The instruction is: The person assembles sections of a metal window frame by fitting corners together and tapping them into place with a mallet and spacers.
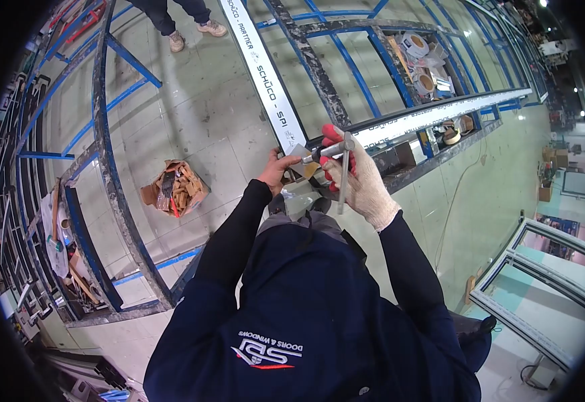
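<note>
At the corner where two white-filmed frame profiles meet, both my hands are close together. My left hand (277, 169) is bare, its fingers closed around the corner end of the long profile (265, 80) printed with dark lettering. My right hand (363, 184), in a white knitted glove with red fingertips, grips a grey metal T-shaped tool (336, 150) with a long thin bar. The tool's narrow end points at the corner, beside a small grey flat piece (295, 153) near my left fingertips. The second profile (440, 115) runs off to the right. Exact contact at the corner is hidden.
Blue-edged metal racks (108, 174) stand left and ahead. A cardboard box (175, 189) of small tan pieces sits on the tiled floor. Tape rolls lie in a rack tray (420, 63). Another person's shoes (177, 41) show at the top. White window frames (540, 295) lie at right.
</note>
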A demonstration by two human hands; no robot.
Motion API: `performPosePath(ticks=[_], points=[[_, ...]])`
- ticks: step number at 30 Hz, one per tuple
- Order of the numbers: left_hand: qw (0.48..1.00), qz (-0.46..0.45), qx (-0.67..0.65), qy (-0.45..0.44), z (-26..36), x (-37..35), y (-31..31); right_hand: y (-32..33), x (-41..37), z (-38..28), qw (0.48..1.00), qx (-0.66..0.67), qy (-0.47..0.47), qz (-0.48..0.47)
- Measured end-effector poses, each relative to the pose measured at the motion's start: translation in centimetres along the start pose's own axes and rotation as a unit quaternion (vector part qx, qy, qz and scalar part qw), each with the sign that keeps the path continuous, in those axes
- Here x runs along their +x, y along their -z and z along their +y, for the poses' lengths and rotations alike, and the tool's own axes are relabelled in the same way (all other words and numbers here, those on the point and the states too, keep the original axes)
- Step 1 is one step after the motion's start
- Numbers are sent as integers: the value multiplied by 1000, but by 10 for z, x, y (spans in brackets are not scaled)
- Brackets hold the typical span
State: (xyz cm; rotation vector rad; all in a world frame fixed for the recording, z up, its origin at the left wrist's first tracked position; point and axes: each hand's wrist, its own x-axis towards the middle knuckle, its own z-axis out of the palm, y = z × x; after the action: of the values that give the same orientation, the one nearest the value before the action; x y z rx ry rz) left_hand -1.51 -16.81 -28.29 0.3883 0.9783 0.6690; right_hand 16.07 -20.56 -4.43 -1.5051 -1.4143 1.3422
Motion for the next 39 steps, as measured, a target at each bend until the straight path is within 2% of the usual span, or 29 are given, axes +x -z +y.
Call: performPosePath(ticks=[3, 5, 7, 10, 12, 14, 16, 20, 24, 34, 38, 39], points=[[1000, -8, 4, 5, 1, 0, 0, 3, 4, 5, 997, -54, 35, -30], [1000, -5, 4, 8, 2, 0, 1, 0, 0, -9, 997, -78, 15, -4], [1000, 4, -5, 12, 1, -2, -2, -2, 0, -9, 997, -57, 46, 2], [1000, 1, -6, 11, 0, 0, -1, 2, 2, -5, 993, -95, 66, -15], [1000, 1, -5, 8, -3, 3, 0, 2, 2, -5, 995, -90, 46, -13], [1000, 6, -2, 7, -4, 4, 1, -4, -1, -7, 999, -29, -1, 13], [1000, 16, 4, 10, -4, 6, 2, 1, 1, 1, 996, -82, 34, 1], [1000, 16, 0, 6, -5, 6, 2, -2, 2, -1, 991, -104, 88, 18], [1000, 20, 0, 4, -6, 7, 2, 0, 2, 1, 994, -82, 74, 0], [1000, 23, 3, 9, -7, 5, 1, 6, 5, -2, 975, -203, 92, -13], [1000, 25, -10, 10, -8, 5, 1, 1, 2, -6, 992, -101, 75, -4], [999, 29, -9, 10, -9, 5, 1, 2, 2, -7, 989, -117, 90, -13]])
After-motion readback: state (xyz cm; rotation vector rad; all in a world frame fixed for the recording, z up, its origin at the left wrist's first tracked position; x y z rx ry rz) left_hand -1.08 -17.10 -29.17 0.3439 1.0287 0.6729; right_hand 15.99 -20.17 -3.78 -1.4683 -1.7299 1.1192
